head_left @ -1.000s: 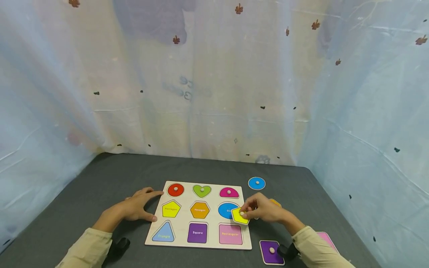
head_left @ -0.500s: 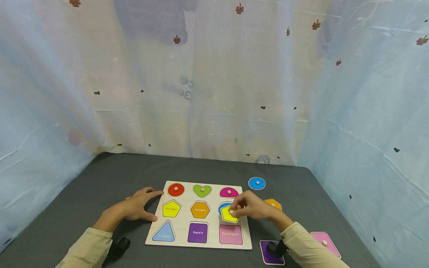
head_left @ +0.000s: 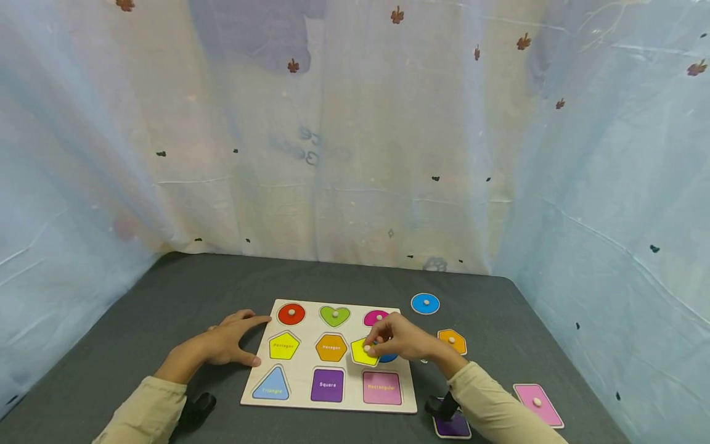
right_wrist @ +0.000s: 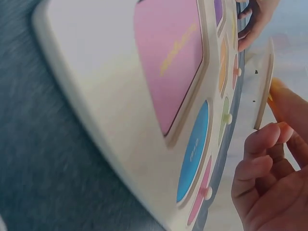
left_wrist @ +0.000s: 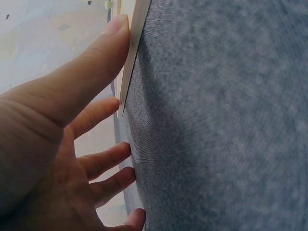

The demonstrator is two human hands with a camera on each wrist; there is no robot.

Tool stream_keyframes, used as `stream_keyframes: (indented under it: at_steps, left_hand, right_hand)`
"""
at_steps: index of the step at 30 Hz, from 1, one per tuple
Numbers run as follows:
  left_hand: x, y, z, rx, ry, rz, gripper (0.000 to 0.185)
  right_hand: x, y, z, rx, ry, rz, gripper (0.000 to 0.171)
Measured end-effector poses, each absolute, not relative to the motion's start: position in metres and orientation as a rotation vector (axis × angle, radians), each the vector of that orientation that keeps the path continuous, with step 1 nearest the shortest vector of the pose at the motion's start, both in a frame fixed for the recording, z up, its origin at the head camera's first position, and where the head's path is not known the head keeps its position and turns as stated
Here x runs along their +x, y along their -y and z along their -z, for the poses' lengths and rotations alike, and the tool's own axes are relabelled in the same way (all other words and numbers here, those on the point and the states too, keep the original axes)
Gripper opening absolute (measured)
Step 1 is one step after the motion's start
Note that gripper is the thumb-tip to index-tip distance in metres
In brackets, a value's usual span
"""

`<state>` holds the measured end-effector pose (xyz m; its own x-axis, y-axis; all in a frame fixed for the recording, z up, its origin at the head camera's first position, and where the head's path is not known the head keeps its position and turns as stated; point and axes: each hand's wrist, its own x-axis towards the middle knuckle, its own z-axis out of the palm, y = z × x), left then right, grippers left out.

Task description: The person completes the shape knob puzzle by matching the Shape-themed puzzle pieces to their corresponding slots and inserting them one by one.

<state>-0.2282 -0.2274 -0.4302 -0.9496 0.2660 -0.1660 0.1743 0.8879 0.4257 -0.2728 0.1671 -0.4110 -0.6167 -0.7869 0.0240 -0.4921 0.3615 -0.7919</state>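
My right hand (head_left: pixel 407 339) pinches the knob of a yellow pentagon puzzle piece (head_left: pixel 360 355), held tilted above the board between the hexagon and oval recesses. In the right wrist view, the piece (right_wrist: pixel 265 89) shows edge-on, off the board. My left hand (head_left: pixel 227 342) has its fingers spread, with thumb and index fingertip touching the left edge of the wooden puzzle board (head_left: pixel 300 385). The yellow recess marked Pentagon (head_left: pixel 283 354) lies near that hand. A red circle (head_left: pixel 291 320), a green heart (head_left: pixel 334 320) and a partly covered magenta semicircle (head_left: pixel 373 319), all knobbed, sit in the top row.
Right of the board lie a blue oval piece (head_left: pixel 421 308), an orange hexagon piece (head_left: pixel 448 336) and a pink rectangle piece (head_left: pixel 535 394). A purple square piece (head_left: pixel 453 427) is partly hidden by the right wrist camera. Curtains surround the grey table (head_left: pixel 333 274).
My right hand has carried the yellow pentagon piece leftward across the board, from over the oval recess's right side toward the hexagon recess. The left hand stays at the board's edge.
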Motion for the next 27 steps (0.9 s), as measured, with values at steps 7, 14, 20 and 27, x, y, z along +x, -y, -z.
stream_keyframes:
  at_steps: [7,14,20,27]
  left_hand:
    - [-0.228,0.227,0.430,0.329,-2.835,-0.605,0.094]
    - [-0.227,0.227,0.431,0.330,-2.839,-0.615,0.093]
    - [-0.228,0.227,0.430,0.332,-2.841,-0.599,0.094]
    - [-0.228,0.227,0.431,0.337,-2.845,-0.600,0.094]
  right_hand:
    - [-0.272,-0.155,0.411,-1.100,-2.269,1.120,0.011]
    - [-0.275,-0.141,0.412,-1.139,-2.254,1.145,0.010]
    - [-0.276,-0.130,0.410,-1.116,-2.285,1.140,0.009]
    - [-0.277,-0.118,0.405,-1.072,-2.286,1.134,0.009]
